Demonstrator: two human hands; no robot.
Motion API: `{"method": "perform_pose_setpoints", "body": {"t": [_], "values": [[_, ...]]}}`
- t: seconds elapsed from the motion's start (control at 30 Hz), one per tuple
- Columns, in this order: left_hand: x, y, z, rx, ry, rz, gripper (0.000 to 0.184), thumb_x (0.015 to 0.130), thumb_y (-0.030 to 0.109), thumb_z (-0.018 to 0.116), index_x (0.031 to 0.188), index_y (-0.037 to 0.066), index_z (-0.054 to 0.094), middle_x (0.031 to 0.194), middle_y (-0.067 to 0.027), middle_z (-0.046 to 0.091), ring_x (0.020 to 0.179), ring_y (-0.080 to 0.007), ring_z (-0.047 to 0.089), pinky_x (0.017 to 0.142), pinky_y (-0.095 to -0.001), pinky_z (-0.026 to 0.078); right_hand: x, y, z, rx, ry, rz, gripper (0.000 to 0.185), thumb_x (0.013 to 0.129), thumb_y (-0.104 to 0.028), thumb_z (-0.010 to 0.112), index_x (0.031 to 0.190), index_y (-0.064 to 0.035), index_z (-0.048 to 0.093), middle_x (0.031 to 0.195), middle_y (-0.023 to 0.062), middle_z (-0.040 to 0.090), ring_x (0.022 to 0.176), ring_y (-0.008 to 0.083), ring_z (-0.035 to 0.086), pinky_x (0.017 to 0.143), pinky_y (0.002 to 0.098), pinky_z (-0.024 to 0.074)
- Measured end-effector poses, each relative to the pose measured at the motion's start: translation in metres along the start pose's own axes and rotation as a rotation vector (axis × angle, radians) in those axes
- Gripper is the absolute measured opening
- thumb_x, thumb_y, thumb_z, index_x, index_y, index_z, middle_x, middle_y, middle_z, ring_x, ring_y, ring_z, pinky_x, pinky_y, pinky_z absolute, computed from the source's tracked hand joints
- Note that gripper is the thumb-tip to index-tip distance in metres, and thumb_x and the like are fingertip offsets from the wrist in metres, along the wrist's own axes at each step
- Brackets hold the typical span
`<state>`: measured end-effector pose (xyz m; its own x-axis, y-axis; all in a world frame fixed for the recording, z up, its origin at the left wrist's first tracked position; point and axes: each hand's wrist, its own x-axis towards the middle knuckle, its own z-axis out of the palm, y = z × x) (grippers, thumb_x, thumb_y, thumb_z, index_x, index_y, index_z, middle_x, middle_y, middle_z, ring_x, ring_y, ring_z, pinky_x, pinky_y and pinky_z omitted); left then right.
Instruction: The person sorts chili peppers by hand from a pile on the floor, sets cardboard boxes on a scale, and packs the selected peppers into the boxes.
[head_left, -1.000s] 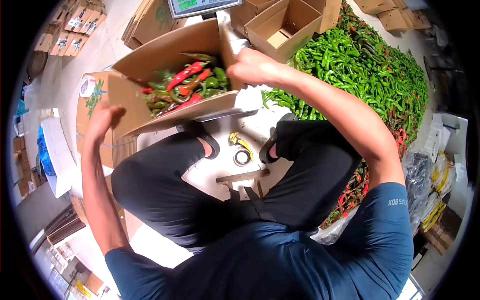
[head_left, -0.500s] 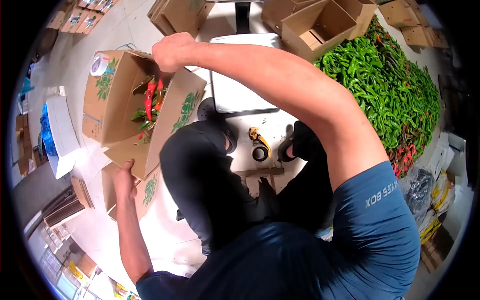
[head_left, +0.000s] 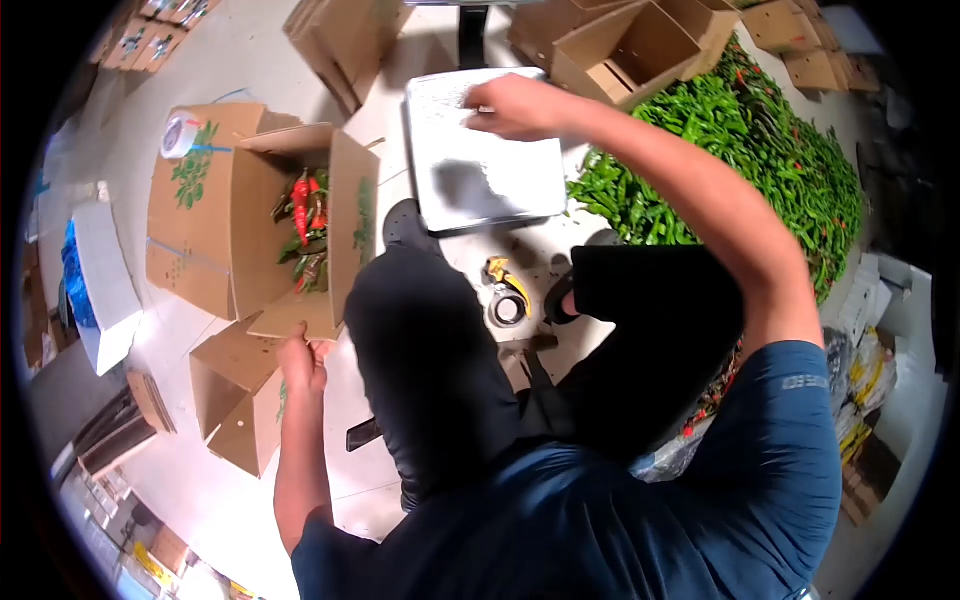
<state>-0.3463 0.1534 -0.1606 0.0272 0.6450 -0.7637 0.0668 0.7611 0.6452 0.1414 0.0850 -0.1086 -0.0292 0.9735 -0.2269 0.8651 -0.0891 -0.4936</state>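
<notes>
A cardboard box (head_left: 262,225) with green leaf print stands tilted on the left, its mouth open towards me. Red and dark green chili peppers (head_left: 302,212) lie inside it. My left hand (head_left: 303,362) grips the box's near bottom flap, thumb on top. Out in front, my right hand (head_left: 515,107) is over the white-topped platform scale (head_left: 480,180), holding nothing, with its fingers loosely bent and apart. A roll of tape (head_left: 179,135) rests on the box's left side.
A large heap of green peppers (head_left: 740,170) covers the floor at right. Open cartons (head_left: 630,55) stand behind it. A tape dispenser (head_left: 508,300) lies between my feet. Another open carton (head_left: 240,390) sits below the box, and flattened cardboard (head_left: 340,45) leans at the back.
My right hand has let go of the box's upper edge and moved right, over the scale. My left hand stays on the flap while the box has turned slightly more upright.
</notes>
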Motion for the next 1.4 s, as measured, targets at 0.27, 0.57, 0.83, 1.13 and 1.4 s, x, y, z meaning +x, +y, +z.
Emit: {"method": "perform_pose_setpoints", "body": {"t": [0.27, 0.57, 0.83, 1.13, 1.4], "values": [[-0.044, -0.003, 0.062, -0.043, -0.247, -0.189, 0.037, 0.104, 0.025, 0.038, 0.111, -0.001, 0.062, 0.104, -0.0145, 0.070, 0.092, -0.0258, 0.070, 0.077, -0.0354, 0.061, -0.301, 0.125, 0.021, 0.172, 0.354, 0.658, 0.034, 0.087, -0.029, 0.061, 0.097, 0.0019, 0.070, 0.089, 0.0201, 0.071, 0.082, 0.0340, 0.068, 0.078, 0.0425, 0.0530], [-0.120, 0.035, 0.082, 0.173, -0.462, -0.153, 0.039, 0.103, 0.029, 0.048, 0.126, 0.000, 0.060, 0.116, -0.0138, 0.068, 0.102, -0.0265, 0.068, 0.091, -0.0364, 0.057, -0.426, 0.078, 0.251, 0.981, 0.659, 1.303, 0.034, 0.086, -0.022, 0.063, 0.109, 0.0033, 0.066, 0.100, 0.0226, 0.070, 0.090, 0.0348, 0.068, 0.082, 0.0418, 0.0527], [-0.218, 0.107, 0.228, 0.609, -0.532, 0.943, 0.037, 0.101, 0.020, 0.054, 0.130, -0.002, 0.058, 0.132, -0.0145, 0.061, 0.127, -0.0229, 0.054, 0.109, -0.0358, 0.037, -0.388, 0.087, 0.218, 0.863, 0.795, 1.074, 0.045, 0.085, -0.019, 0.063, 0.124, 0.0038, 0.060, 0.108, 0.0254, 0.067, 0.096, 0.0372, 0.067, 0.086, 0.0416, 0.0524], [-0.198, 0.127, 0.365, 0.210, -0.571, 1.092, 0.037, 0.098, 0.010, 0.057, 0.132, -0.005, 0.054, 0.133, -0.0169, 0.058, 0.122, -0.0252, 0.058, 0.097, -0.0365, 0.049, -0.222, 0.160, -0.054, -0.746, 0.538, 0.286, 0.059, 0.085, -0.002, 0.054, 0.143, -0.0089, 0.045, 0.133, 0.0119, 0.056, 0.125, 0.0286, 0.051, 0.102, 0.0429, 0.0410], [-0.153, 0.167, 0.305, 0.002, -0.312, 1.005, 0.035, 0.094, 0.007, 0.058, 0.127, -0.006, 0.057, 0.122, -0.0111, 0.062, 0.101, -0.0177, 0.064, 0.083, -0.0285, 0.051, -0.189, 0.205, -0.050, -0.874, 0.171, 0.355, 0.012, 0.080, -0.009, 0.059, 0.088, -0.0112, 0.068, 0.090, 0.0058, 0.066, 0.097, 0.0240, 0.060, 0.094, 0.0440, 0.0407]]}}
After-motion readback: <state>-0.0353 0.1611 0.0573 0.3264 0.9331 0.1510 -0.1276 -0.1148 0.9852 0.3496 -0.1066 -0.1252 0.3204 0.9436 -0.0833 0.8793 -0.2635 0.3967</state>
